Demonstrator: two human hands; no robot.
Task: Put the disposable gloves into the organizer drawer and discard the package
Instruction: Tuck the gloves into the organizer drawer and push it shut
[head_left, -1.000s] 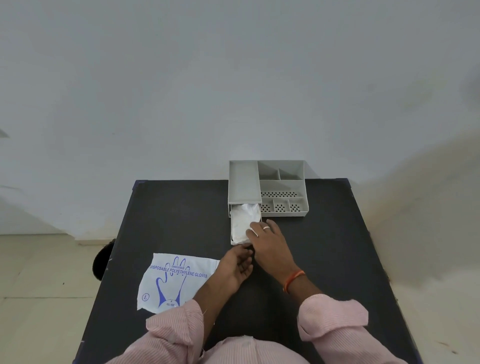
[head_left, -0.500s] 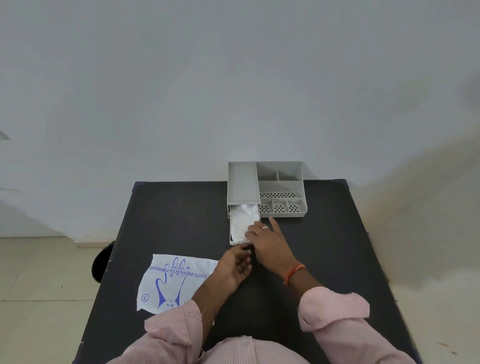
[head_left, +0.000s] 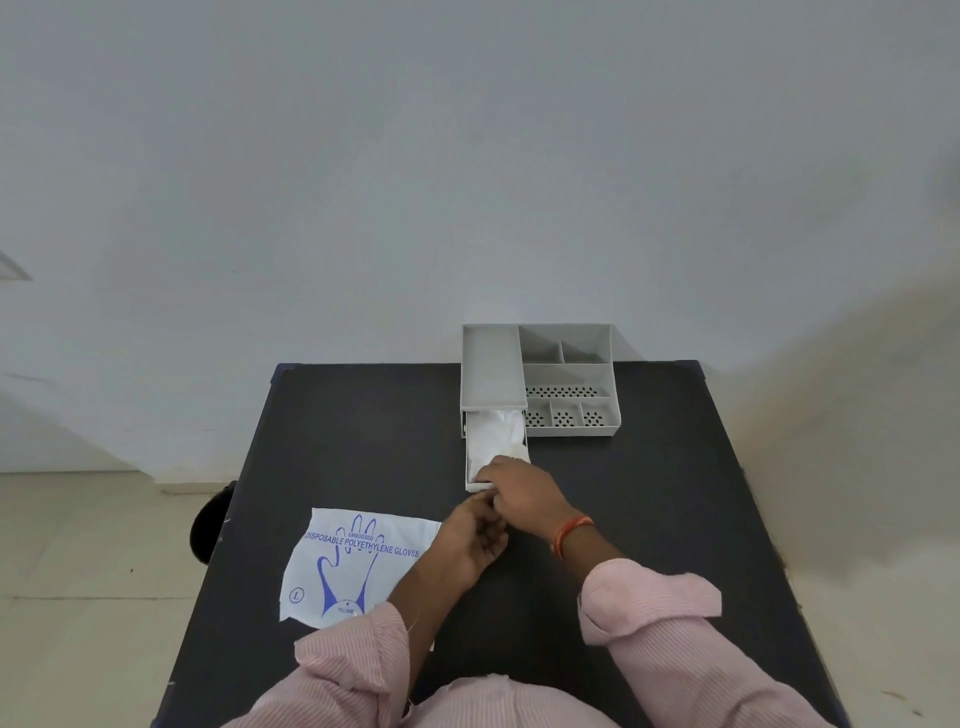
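Two hands at pulled-out drawer (head_left: 470, 486) of gloves (head_left: 496, 436): right hand (head_left: 522, 493) covering its front, left hand (head_left: 475, 535) loosely curled, grips indeterminate; package (head_left: 353, 561) alongside.

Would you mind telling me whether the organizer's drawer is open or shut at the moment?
Open. The drawer sticks out from the grey organizer toward the person, with white gloves visible inside; the right hand rests at its front end.

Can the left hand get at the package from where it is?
Probably yes. The package lies flat on the table right beside the left hand, its right edge by the wrist, with nothing on it or between them.
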